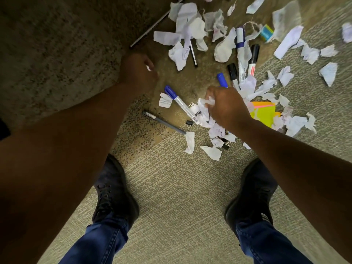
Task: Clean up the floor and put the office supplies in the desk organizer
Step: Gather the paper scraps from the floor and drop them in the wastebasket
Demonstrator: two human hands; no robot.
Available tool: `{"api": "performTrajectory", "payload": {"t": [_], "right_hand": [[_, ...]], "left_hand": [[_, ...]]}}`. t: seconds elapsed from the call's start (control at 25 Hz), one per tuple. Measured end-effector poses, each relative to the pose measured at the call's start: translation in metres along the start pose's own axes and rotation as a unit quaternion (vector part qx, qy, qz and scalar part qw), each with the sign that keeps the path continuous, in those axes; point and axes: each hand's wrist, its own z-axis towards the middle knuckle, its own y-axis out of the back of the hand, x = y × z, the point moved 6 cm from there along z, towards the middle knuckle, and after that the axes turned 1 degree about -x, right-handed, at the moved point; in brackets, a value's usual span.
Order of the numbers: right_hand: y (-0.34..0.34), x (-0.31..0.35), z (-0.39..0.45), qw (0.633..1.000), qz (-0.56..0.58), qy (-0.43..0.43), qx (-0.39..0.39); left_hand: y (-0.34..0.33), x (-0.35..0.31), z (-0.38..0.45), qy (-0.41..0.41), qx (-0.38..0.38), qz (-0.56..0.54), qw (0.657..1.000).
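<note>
1. The right hand [226,105] has its fingers curled round a crumpled paper scrap [204,103]; the left hand [138,70] is closed, with a bit of white paper showing at its fingers.
2. The paper scraps [185,21] look light, soft and crushable, so they can likely be bunched from any edge.
3. The blue marker [178,101], just left of the right hand, and the grey pen [163,122] below it look stiff and smooth; better pinched mid-barrel.
4. A binder clip [189,123] lies beside the pen, small and easy to miss.
5. Sticky notes [263,114] lie right of the right hand, partly under scraps.
6. More markers [254,58] lie beyond the hands on the carpet [171,187]; no organizer is in view.
</note>
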Motion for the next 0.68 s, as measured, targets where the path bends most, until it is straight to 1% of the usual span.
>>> {"api": "performTrajectory", "payload": {"t": [0.12, 0.2, 0.24, 0.32, 0.36, 0.4, 0.44, 0.52, 0.6, 0.68], "right_hand": [[0.025, -0.008, 0.014, 0.996, 0.011, -0.026, -0.079], [0.041, -0.01, 0.032, 0.993, -0.005, -0.027, -0.112], [0.05, -0.01, 0.041, 0.991, -0.018, -0.029, -0.128], [0.065, -0.008, 0.058, 0.987, -0.046, -0.027, -0.155], [0.071, -0.006, 0.064, 0.985, -0.064, -0.015, -0.162], [0.075, -0.001, 0.07, 0.983, -0.088, 0.005, -0.164], [0.076, 0.002, 0.077, 0.98, -0.112, 0.03, -0.159], [0.072, 0.004, 0.094, 0.98, -0.144, 0.07, -0.115], [0.061, 0.0, 0.108, 0.979, -0.181, 0.073, -0.05], [0.055, -0.002, 0.112, 0.976, -0.205, 0.062, -0.038]], "left_hand": [[0.007, -0.018, 0.0, -0.018, -0.046, -0.033, 0.998], [0.006, -0.028, 0.008, -0.042, -0.039, -0.009, 0.998], [0.002, -0.03, 0.012, -0.057, -0.016, 0.026, 0.998], [-0.01, -0.026, 0.013, -0.08, 0.03, 0.139, 0.987], [-0.011, -0.022, 0.011, -0.089, 0.027, 0.178, 0.98], [-0.009, -0.016, 0.009, -0.09, 0.012, 0.182, 0.979], [-0.007, -0.01, 0.007, -0.085, 0.0, 0.161, 0.983], [-0.006, -0.001, 0.001, -0.075, -0.016, 0.121, 0.99], [0.0, 0.004, -0.006, -0.052, -0.04, 0.078, 0.995], [0.01, 0.002, -0.01, -0.037, -0.066, 0.001, 0.997]]}}
